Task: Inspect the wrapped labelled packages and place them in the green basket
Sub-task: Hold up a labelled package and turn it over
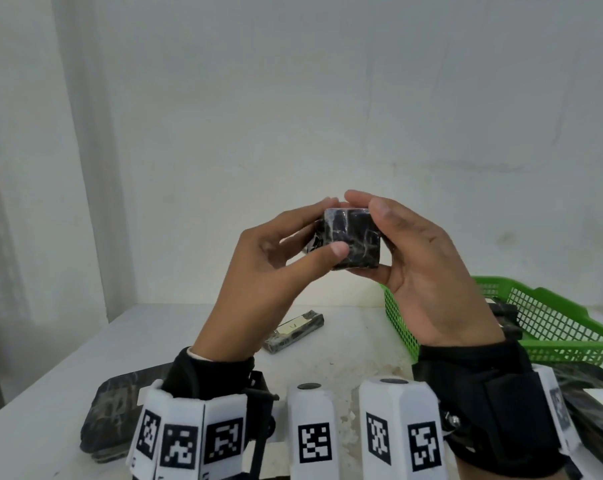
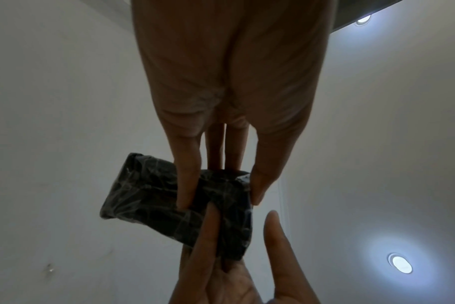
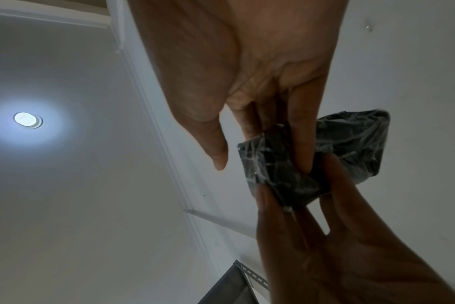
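A small black package wrapped in clear film [image 1: 357,237] is held up in front of the wall, well above the table. My left hand [image 1: 279,251] pinches it between thumb and fingers from the left. My right hand [image 1: 411,251] grips it from the right, thumb on its top corner and fingers behind. The wrist views show the same package [image 2: 174,205] [image 3: 325,156] with fingers of both hands on it; no label shows on it. The green basket [image 1: 549,327] stands on the table at the right, with dark packages [image 1: 504,317] inside.
A flat wrapped package with a white label [image 1: 293,329] lies on the white table [image 1: 33,410] under my hands. A larger dark wrapped package [image 1: 116,410] lies at the near left, another [image 1: 597,400] at the near right. The wall stands close behind the table.
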`<state>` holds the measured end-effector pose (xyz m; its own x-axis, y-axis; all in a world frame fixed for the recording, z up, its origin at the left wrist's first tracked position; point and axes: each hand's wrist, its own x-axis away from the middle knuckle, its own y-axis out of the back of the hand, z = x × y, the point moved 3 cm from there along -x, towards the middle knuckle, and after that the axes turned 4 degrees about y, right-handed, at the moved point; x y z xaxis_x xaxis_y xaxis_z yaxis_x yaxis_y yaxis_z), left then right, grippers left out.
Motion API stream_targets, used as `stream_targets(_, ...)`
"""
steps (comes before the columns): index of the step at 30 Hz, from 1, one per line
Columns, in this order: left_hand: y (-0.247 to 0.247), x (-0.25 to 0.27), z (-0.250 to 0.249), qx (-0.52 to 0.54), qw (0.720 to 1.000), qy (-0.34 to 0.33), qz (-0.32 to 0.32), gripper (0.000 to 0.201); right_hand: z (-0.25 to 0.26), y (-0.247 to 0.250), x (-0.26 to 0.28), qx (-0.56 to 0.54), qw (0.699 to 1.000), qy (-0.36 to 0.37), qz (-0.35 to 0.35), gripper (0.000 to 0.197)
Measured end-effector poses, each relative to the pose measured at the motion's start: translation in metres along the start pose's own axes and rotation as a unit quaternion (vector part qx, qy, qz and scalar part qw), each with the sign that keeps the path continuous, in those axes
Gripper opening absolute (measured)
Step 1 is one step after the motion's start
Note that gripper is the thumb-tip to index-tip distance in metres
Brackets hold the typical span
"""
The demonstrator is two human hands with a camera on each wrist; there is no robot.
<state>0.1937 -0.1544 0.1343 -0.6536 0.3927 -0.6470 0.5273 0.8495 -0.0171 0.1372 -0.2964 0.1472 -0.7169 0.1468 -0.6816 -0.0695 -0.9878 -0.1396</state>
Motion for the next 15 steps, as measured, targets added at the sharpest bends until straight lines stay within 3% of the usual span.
stream_targets(3,0.0023,0.0002,0.0004,0.027,0.999,0.022,0.011,0.044,-0.0022,-0.0012,-0.0004,-0.003,1.000,-0.022,0.006,0.035)
stream_targets(8,0.0011,0.0006,0.0006,0.022,0.999,0.022,0.024,0.045,-0.0047,-0.0006,-0.0001,0.013,0.999,0.008,-0.033,0.028)
stream_targets(15,0.0016,-0.0003,0.0023,0.018,1.000,0.023,0.010,0.041,-0.0067,-0.0038,-0.0007,-0.003,1.000,-0.009,-0.008,0.032)
